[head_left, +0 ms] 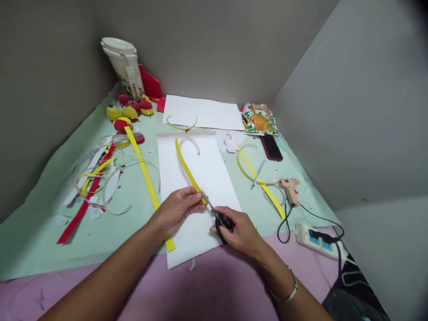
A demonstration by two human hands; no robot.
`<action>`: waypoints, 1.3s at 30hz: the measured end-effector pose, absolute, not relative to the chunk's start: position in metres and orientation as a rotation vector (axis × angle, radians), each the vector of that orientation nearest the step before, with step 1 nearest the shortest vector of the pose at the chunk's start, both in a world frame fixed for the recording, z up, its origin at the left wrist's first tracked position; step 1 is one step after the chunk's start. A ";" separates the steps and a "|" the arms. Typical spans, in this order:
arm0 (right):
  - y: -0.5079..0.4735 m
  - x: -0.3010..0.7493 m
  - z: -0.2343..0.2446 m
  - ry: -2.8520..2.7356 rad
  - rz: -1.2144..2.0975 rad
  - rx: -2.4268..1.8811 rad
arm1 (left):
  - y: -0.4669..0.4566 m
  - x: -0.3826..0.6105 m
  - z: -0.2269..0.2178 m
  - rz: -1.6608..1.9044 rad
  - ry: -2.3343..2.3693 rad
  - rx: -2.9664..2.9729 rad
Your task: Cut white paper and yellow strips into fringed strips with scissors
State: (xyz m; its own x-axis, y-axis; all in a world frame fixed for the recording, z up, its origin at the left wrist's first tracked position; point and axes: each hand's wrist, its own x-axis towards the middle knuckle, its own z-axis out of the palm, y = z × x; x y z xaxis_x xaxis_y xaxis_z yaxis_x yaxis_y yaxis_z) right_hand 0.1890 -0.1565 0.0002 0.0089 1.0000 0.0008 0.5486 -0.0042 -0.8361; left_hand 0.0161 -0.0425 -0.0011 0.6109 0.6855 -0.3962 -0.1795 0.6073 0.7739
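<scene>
My left hand (175, 208) pinches the near end of a curved yellow paper strip (185, 166) that lies on a white sheet (214, 178). My right hand (239, 232) grips black-handled scissors (216, 215), whose blades point up-left and meet the strip right beside my left fingertips. Both hands rest over the lower part of the white sheet.
Yellow, red and white strips (100, 178) litter the green mat on the left, near red-and-yellow paper pieces (129, 111) and a white cup (123, 64). To the right lie a glue gun (290, 188), power strip (316, 236), phone (271, 147) and snack packet (261, 119).
</scene>
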 end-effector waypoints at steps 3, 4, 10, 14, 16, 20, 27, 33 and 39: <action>-0.157 0.188 0.000 -1.622 0.855 -1.621 | -0.042 0.016 -0.002 0.554 0.752 0.770; -0.157 0.188 -0.001 -1.622 0.848 -1.616 | -0.042 0.016 -0.002 0.553 0.752 0.771; -0.157 0.188 -0.003 -1.646 0.824 -1.584 | -0.041 0.016 -0.004 0.544 0.745 0.771; -0.157 0.188 -0.003 -1.669 0.794 -1.587 | -0.042 0.016 -0.002 0.542 0.750 0.761; -0.157 0.188 -0.004 -1.671 0.788 -1.582 | -0.042 0.016 -0.001 0.539 0.751 0.757; -0.156 0.188 -0.005 -1.685 0.787 -1.563 | -0.042 0.016 0.003 0.535 0.756 0.751; -0.157 0.188 -0.005 -1.658 0.795 -1.546 | -0.042 0.016 0.004 0.537 0.759 0.747; -0.155 0.186 -0.010 -1.321 1.021 -1.629 | -0.042 0.015 0.003 0.529 0.762 0.757; -0.149 0.185 -0.008 -0.966 1.184 -1.536 | -0.045 0.016 0.008 0.519 0.807 0.802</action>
State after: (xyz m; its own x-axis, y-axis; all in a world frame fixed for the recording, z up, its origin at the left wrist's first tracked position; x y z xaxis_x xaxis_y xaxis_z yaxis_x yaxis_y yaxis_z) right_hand 0.1851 -0.1494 -0.0082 0.2234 0.9459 -0.2354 0.0410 -0.2504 -0.9673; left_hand 0.0156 -0.0449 0.0078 0.5966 0.6775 -0.4302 -0.1105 0.6003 0.7921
